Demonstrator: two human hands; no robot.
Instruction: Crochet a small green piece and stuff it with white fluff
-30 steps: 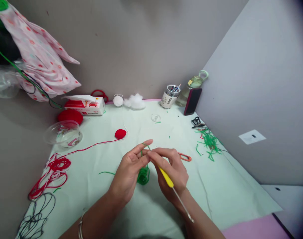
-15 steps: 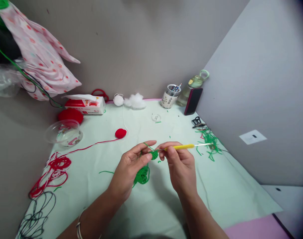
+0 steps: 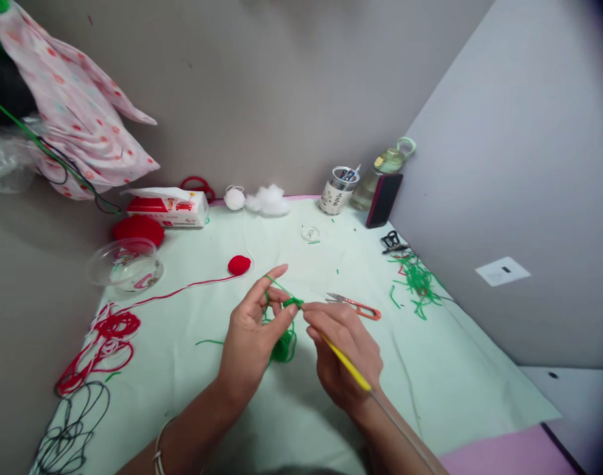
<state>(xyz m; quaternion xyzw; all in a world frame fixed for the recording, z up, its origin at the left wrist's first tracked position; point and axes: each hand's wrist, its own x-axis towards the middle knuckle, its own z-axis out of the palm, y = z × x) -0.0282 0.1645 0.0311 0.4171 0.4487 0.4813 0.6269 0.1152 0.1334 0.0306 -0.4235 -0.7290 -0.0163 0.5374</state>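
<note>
Left hand: The person's left hand (image 3: 249, 346) is pinching the small green piece (image 3: 292, 302) between thumb and fingers, its index finger raised under a strand.
Right hand: The right hand (image 3: 348, 349) is gripping the yellow-handled hook (image 3: 351, 366) close beside the green piece; whether the tip is inside a loop, one cannot tell.
Green strand: It (image 3: 280, 285) is running from the raised finger to the piece; light, even tension is probably serving the stitches best.
Green yarn bundle (image 3: 284, 348): It is lying below the left hand; slack there is likely helping the strand feed freely.
Snips (image 3: 365, 310): They are resting on the cloth (image 3: 460, 389) beyond the right hand, their points near the knuckles, so small wrist turns are seeming wiser.
</note>
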